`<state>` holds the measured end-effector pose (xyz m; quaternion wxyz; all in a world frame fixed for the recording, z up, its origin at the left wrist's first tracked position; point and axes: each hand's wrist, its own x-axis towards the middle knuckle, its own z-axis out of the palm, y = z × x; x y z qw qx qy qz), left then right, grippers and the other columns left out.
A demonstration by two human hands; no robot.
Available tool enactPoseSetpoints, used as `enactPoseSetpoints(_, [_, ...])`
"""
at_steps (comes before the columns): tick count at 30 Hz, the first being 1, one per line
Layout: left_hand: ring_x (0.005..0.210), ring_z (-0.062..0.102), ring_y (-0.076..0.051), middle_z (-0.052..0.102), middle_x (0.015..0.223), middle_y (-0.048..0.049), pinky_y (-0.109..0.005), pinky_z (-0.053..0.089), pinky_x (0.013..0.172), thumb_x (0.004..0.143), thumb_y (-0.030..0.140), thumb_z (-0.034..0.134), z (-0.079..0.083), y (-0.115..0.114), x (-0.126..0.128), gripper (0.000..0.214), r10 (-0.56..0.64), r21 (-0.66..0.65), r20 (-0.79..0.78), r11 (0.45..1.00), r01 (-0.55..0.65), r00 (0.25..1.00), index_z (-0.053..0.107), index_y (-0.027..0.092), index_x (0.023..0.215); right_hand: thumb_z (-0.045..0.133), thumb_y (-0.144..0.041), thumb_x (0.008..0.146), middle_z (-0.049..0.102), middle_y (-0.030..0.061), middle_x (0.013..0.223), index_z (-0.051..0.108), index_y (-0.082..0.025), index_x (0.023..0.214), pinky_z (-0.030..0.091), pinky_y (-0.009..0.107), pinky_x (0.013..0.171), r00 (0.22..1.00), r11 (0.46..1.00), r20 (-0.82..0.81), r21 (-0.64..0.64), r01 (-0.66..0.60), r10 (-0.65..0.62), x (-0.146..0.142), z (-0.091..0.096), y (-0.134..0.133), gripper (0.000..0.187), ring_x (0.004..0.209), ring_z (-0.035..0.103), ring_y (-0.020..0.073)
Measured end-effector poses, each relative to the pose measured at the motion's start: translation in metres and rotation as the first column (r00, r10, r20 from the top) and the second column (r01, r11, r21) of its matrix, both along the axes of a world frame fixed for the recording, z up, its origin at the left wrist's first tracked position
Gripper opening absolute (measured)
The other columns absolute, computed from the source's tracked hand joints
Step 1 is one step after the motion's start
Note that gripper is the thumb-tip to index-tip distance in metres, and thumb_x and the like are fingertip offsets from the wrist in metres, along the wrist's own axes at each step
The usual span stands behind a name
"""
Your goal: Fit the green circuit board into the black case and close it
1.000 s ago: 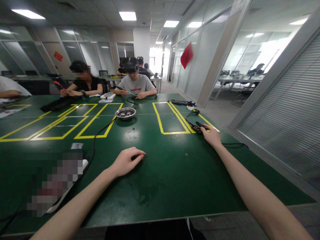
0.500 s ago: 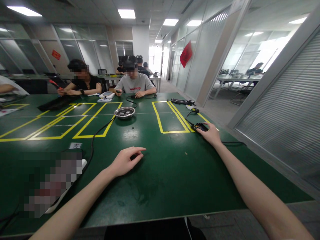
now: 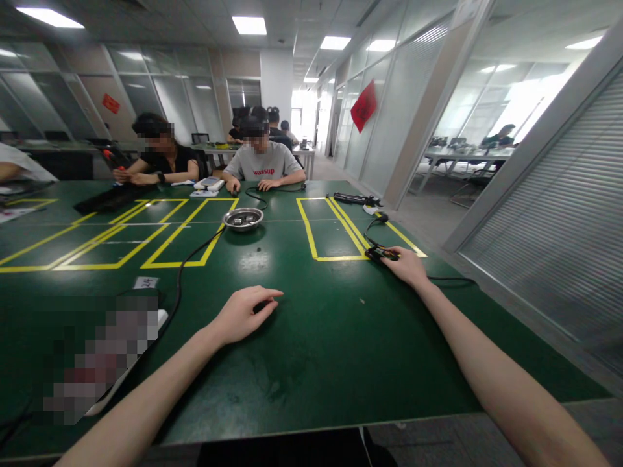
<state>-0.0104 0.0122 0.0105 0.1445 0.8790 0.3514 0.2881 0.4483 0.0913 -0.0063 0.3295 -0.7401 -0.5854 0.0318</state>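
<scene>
Over the front middle of the green table (image 3: 316, 383), my left hand (image 3: 243, 316) hovers or rests with its fingers stretched out and nothing in them. My right hand (image 3: 409, 266) grips a small black device (image 3: 374, 252) with thin coloured wires, its thumb and fingers at the device's right end. Its exact kind is too small to tell, and the hand hides part of it. A black cable (image 3: 368, 231) runs behind the device to a dark plug-like piece (image 3: 382, 218).
A metal bowl (image 3: 243, 227) with small metal pieces stands at mid-table. Yellow tape (image 3: 341, 258) marks rectangles. A folded black tripod-like item (image 3: 354, 198) lies at the far right. A black cord (image 3: 180, 279) runs past a pixelated object (image 3: 109, 357). Two people (image 3: 265, 159) sit opposite.
My right hand has moved slightly down and left with the black device, which shows more from under the fingers. My left hand stays in place. The person opposite has lowered a hand to the table.
</scene>
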Motion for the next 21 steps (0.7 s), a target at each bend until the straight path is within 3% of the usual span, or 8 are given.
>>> enactPoseSetpoints(3, [0.091,0.073,-0.021,0.079,0.099,-0.0071,-0.033,0.058,0.084,0.103,0.027,0.055,0.003,0.001,0.000,0.027,-0.016,0.092,-0.019,0.996,0.018,1.000,0.075,0.020,0.119,0.074,-0.030,0.078,0.080,0.0120,0.099,0.079,-0.019,0.101,0.057,0.039,0.081,0.976,0.975,0.000,-0.039,-0.219,0.219,-0.039,0.003,-0.009,0.026,0.094,0.074,0.0316])
enactPoseSetpoints(6, [0.103,0.071,-0.023,0.076,0.114,-0.0104,-0.036,0.058,0.092,0.103,0.029,0.058,0.005,-0.001,0.002,0.028,-0.035,0.141,0.015,0.989,0.033,0.999,0.072,0.020,0.125,0.080,-0.026,0.075,0.081,0.0040,0.103,0.080,-0.024,0.104,0.056,0.033,0.088,0.878,0.876,-0.026,-0.065,-0.479,0.478,-0.095,0.002,-0.029,0.029,0.096,0.075,0.0244])
enactPoseSetpoints(7, [0.108,0.070,-0.024,0.074,0.120,-0.0116,-0.038,0.057,0.094,0.101,0.031,0.061,0.006,-0.002,0.004,0.030,-0.041,0.145,0.023,0.989,0.037,0.999,0.071,0.020,0.128,0.081,-0.025,0.075,0.081,0.0018,0.101,0.080,-0.024,0.103,0.056,0.031,0.087,0.811,0.808,-0.042,-0.070,-0.585,0.583,-0.114,0.001,-0.038,0.029,0.094,0.075,0.0223])
enactPoseSetpoints(9, [0.113,0.068,-0.026,0.072,0.125,-0.0127,-0.040,0.057,0.097,0.095,0.034,0.071,0.005,-0.005,0.007,0.037,-0.063,0.134,0.030,0.989,0.058,0.998,0.069,0.020,0.130,0.079,-0.025,0.080,0.079,0.0050,0.103,0.078,-0.021,0.111,0.055,0.031,0.084,0.528,0.528,-0.067,-0.027,-0.849,0.846,-0.147,0.002,-0.057,0.031,0.093,0.074,0.0222])
enactPoseSetpoints(11, [0.108,0.068,-0.026,0.073,0.117,-0.0113,-0.039,0.057,0.095,0.090,0.036,0.077,0.003,-0.008,0.011,0.036,-0.109,0.105,0.030,0.989,0.105,0.994,0.072,0.020,0.122,0.077,-0.022,0.083,0.077,0.0051,0.101,0.076,-0.020,0.113,0.054,0.028,0.081,0.381,0.382,-0.055,0.000,-0.924,0.923,-0.169,0.003,-0.073,0.031,0.091,0.073,0.0205])
enactPoseSetpoints(13, [0.098,0.068,-0.023,0.075,0.103,-0.0078,-0.036,0.057,0.090,0.091,0.033,0.077,0.001,-0.011,0.014,0.020,-0.159,0.063,0.034,0.986,0.157,0.987,0.076,0.021,0.107,0.077,-0.019,0.083,0.075,0.0043,0.099,0.076,-0.020,0.113,0.052,0.027,0.078,0.362,0.363,-0.044,0.004,-0.932,0.931,-0.180,0.005,-0.084,0.031,0.087,0.072,0.0189])
enactPoseSetpoints(15, [0.096,0.068,-0.021,0.074,0.101,-0.0073,-0.033,0.057,0.088,0.096,0.030,0.071,0.000,-0.013,0.017,0.013,-0.152,0.014,0.048,0.988,0.152,0.987,0.076,0.021,0.104,0.077,-0.019,0.082,0.073,0.0032,0.096,0.076,-0.020,0.110,0.052,0.026,0.076,0.393,0.393,-0.021,-0.004,-0.920,0.919,-0.181,0.007,-0.089,0.028,0.084,0.070,0.0181])
enactPoseSetpoints(21, [0.092,0.069,-0.019,0.072,0.099,-0.0074,-0.030,0.056,0.083,0.101,0.032,0.063,0.001,-0.013,0.015,0.019,-0.076,-0.022,0.050,0.997,0.077,0.996,0.078,0.020,0.103,0.075,-0.027,0.082,0.067,0.0079,0.108,0.073,-0.019,0.121,0.055,0.035,0.085,0.461,0.463,0.063,-0.033,-0.886,0.885,-0.176,0.008,-0.087,0.040,0.094,0.068,0.0231])
